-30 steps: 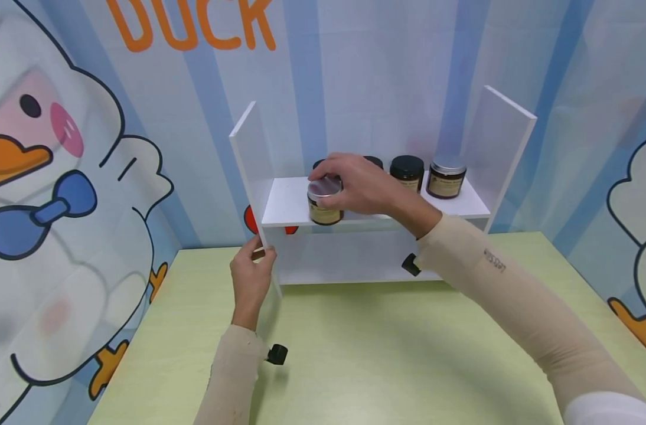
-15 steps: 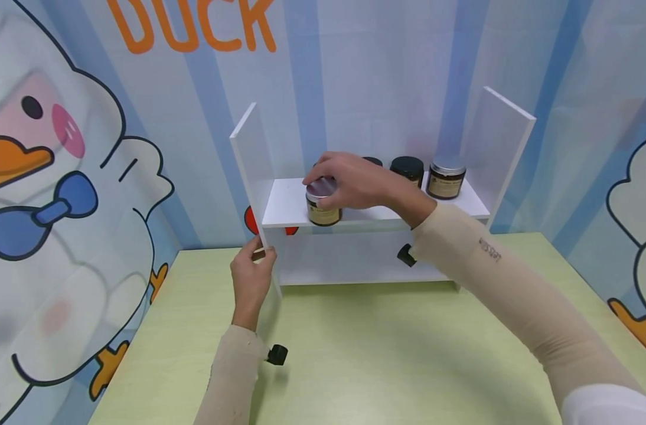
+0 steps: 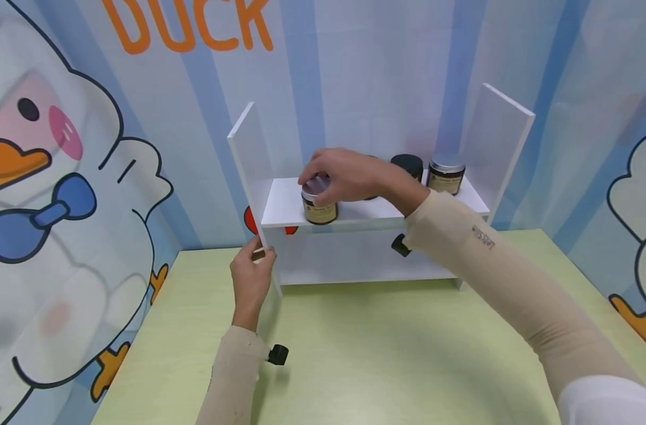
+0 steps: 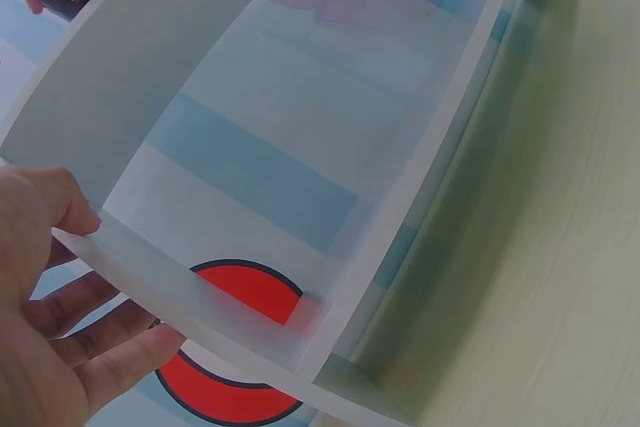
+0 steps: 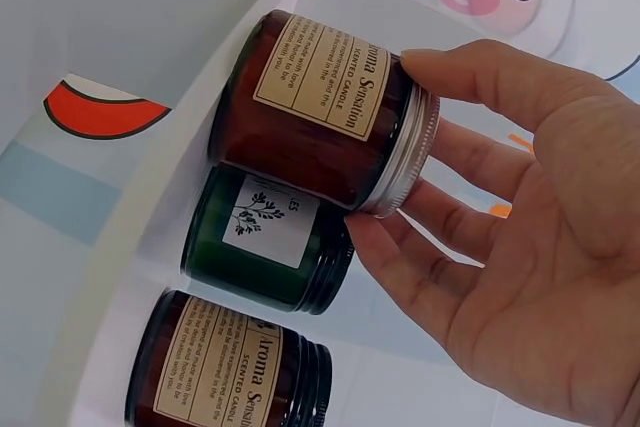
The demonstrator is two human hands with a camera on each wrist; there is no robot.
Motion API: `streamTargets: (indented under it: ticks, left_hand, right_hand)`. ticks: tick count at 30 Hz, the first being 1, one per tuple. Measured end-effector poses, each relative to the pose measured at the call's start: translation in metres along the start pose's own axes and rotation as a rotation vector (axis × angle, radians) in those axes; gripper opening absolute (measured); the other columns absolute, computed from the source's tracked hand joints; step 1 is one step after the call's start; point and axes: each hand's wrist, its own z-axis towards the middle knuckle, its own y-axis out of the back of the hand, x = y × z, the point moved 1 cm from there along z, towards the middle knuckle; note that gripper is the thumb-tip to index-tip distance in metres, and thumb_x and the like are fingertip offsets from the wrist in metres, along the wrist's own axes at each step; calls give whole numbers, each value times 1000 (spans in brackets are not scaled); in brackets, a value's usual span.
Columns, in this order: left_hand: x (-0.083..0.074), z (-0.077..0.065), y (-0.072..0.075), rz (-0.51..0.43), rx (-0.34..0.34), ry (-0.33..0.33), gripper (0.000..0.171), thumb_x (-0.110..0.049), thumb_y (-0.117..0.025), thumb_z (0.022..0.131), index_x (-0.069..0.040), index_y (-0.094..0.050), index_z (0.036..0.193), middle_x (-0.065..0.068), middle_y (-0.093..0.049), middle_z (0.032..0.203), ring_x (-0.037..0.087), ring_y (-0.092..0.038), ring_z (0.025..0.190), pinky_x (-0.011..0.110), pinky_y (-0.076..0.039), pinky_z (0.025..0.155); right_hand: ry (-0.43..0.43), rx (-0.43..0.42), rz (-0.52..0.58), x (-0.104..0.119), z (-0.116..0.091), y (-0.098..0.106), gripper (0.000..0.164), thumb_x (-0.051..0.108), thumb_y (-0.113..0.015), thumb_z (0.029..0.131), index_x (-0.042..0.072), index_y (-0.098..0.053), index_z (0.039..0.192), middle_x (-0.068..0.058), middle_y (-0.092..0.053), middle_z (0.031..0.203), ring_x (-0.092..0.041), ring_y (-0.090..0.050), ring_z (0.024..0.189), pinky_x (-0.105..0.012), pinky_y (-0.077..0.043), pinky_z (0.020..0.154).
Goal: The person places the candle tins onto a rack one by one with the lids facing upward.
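Observation:
My right hand point(image 3: 349, 174) holds an amber scented candle jar point(image 3: 320, 213) by its silver lid, fingers and thumb around the rim. The jar is upright near the front edge of the white shelf's upper board point(image 3: 286, 200), towards its left end. In the right wrist view the jar's beige label point(image 5: 325, 77) reads "Aroma Sensation". A green candle jar point(image 5: 265, 237) and another amber candle jar point(image 5: 230, 367) stand close beside it. My left hand point(image 3: 251, 277) grips the front edge of the shelf's left side panel point(image 4: 150, 282), thumb on the inner face and fingers outside.
On the right of the upper board stand a black-lidded jar point(image 3: 408, 166) and a silver-lidded jar point(image 3: 446, 175). A lower board point(image 3: 355, 260) runs beneath. The shelf stands on a pale green table point(image 3: 387, 354), before a duck-print backdrop point(image 3: 355, 77).
My right hand has shifted a little to the left with the silver-lidded candle jar, towards the left side panel. My left hand has stayed on the panel.

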Motion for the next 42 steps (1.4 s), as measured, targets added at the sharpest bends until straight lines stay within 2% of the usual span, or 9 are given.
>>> streamTargets:
  ticks: [5,25,32,42]
  left_hand:
    - [-1,0,2,-1,-6,-12,41,-20,-60,96,-8,-66,135,11,-68,123,31,-65,108,50,-58,89]
    - [-4,-3,2,-4,-6,12,40,-21,-60,96,-8,-66,134,15,-67,127,31,-63,109,50,-57,92]
    - [-6,-5,1,-4,-2,19,41,-21,-59,97,-10,-65,136,14,-66,128,29,-63,110,48,-58,91]
    - [-6,-4,1,3,-9,17,40,-22,-60,96,-11,-66,135,12,-67,126,29,-63,109,47,-58,90]
  right_hand:
    - [-12,8,-4,1,4,0,42,19,-66,92,12,-67,134,-7,-59,128,-22,-54,110,-36,-50,90]
    - [-4,15,5,10,12,-3,42,17,-64,94,11,-66,136,-6,-59,129,-21,-53,107,-34,-49,86]
    - [12,20,5,11,15,-4,43,17,-64,94,10,-65,137,-7,-59,132,-20,-53,111,-34,-50,88]
    - [28,24,-20,16,21,-3,42,16,-64,94,9,-66,135,-8,-61,129,-21,-54,106,-34,-47,85]
